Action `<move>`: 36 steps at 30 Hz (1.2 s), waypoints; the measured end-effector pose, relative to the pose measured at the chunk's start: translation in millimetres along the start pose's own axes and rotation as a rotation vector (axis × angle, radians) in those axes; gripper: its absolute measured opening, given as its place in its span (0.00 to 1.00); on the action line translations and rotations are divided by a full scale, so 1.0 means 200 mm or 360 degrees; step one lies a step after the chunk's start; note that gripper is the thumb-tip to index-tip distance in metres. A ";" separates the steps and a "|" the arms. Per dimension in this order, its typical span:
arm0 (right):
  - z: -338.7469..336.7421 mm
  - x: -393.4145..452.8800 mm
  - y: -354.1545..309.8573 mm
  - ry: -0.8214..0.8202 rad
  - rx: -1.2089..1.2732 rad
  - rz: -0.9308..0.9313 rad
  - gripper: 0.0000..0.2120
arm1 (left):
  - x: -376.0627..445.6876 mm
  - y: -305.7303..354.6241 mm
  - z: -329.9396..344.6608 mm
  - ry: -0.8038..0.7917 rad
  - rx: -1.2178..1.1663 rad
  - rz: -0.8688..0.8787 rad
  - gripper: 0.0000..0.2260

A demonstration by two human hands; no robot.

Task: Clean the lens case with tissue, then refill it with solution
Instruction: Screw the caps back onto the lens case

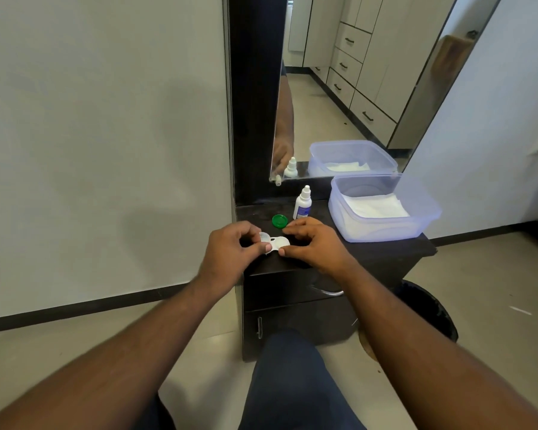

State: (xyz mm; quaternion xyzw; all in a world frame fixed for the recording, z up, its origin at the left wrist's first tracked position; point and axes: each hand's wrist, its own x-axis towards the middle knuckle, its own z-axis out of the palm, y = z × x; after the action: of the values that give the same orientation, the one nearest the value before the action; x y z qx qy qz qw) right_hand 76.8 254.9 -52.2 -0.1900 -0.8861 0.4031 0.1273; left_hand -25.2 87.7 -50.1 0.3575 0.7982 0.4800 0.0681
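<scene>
At frame centre I pinch the lens case [274,243] between my left hand [230,249] and right hand [314,243], steadying it above the counter [385,252] for wiping, its green cap [279,220] already off.

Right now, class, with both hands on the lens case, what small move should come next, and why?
Probably lift the white cap the left hand pinches off the lens case while the right hand steadies it. The green cap already lies on the cabinet top, and the tissues wait untouched in their tub.
</scene>
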 end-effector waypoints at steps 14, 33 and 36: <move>0.02 0.00 0.01 0.0034 -0.0054 -0.0045 0.16 | -0.03 -0.05 0.04 0.0012 0.0095 0.0108 0.09; 0.04 -0.02 0.00 0.0120 -0.0085 -0.0069 0.14 | -0.04 -0.03 0.11 0.0221 0.0330 0.0116 0.09; 0.05 -0.02 0.01 0.0122 -0.0089 -0.0070 0.14 | -0.02 -0.03 0.09 0.0136 0.0369 0.0142 0.16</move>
State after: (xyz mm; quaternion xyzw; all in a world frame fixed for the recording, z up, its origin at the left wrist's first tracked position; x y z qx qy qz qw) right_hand 76.6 248.3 -59.4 -0.1893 -0.8954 0.3677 0.1648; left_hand -17.2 95.3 -65.3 0.3772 0.8339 0.4019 -0.0292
